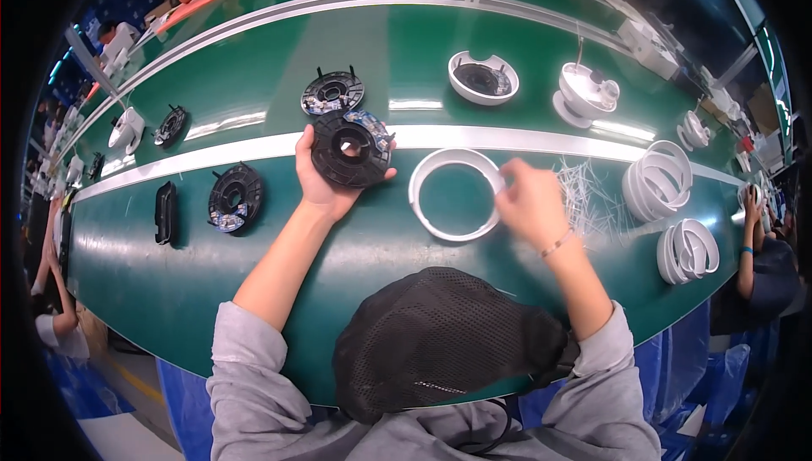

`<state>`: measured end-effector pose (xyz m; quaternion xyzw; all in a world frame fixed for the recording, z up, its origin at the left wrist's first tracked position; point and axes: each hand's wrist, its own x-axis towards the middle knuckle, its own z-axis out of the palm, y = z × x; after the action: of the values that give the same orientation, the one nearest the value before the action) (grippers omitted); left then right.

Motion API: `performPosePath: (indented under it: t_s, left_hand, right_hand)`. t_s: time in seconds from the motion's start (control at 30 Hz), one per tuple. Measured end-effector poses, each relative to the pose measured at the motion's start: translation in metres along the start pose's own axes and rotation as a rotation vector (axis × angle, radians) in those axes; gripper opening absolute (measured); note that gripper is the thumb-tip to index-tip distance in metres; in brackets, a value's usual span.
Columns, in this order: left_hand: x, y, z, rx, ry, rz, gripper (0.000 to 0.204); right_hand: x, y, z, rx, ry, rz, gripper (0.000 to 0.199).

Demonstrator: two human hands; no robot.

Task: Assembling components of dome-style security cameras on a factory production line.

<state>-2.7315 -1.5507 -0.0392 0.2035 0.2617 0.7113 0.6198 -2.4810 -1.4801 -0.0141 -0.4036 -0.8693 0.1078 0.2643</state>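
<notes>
My left hand (326, 178) grips a black round plastic housing (345, 163), which has a central hole and a blue circuit board along its upper right edge. Just beyond it, a similar black housing (332, 91) with upright prongs lies on the table. A white plastic ring (414, 194) rests on the green surface in front of me. At the ring's right edge is my right hand (533, 203), its fingers bent and smeared by motion. Whether they touch the ring or hold anything I cannot make out. A loose pile of thin white strips (588, 199) lies right beside this hand.
Nested white rings (660, 182) stand in stacks at right. A white bowl-shaped shell (482, 79) and a white round-based unit (585, 93) sit farther back. On the left are another black housing (234, 199) and a narrow black part (165, 213). Other people work along both sides.
</notes>
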Motion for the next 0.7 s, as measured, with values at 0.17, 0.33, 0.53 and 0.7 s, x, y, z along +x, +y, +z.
performPosePath:
  t_s: [0.17, 0.33, 0.53, 0.7]
  left_hand:
    - [0.003, 0.002, -0.01, 0.019, -0.056, 0.016, 0.072]
    - [0.008, 0.003, -0.013, -0.073, -0.047, -0.04, 0.072]
    - [0.011, 0.01, -0.03, -0.157, -0.121, -0.082, 0.075]
    - [0.008, 0.026, -0.042, -0.143, -0.136, -0.085, 0.072]
  right_hand:
    - [0.0, -0.037, -0.015, -0.081, -0.414, -0.006, 0.034]
    - [0.032, -0.055, -0.021, -0.273, -0.496, -0.617, 0.096]
    - [0.064, -0.067, 0.013, -0.191, -0.894, -0.571, 0.114]
    - [0.05, -0.061, 0.028, -0.269, -0.61, -0.531, 0.105]
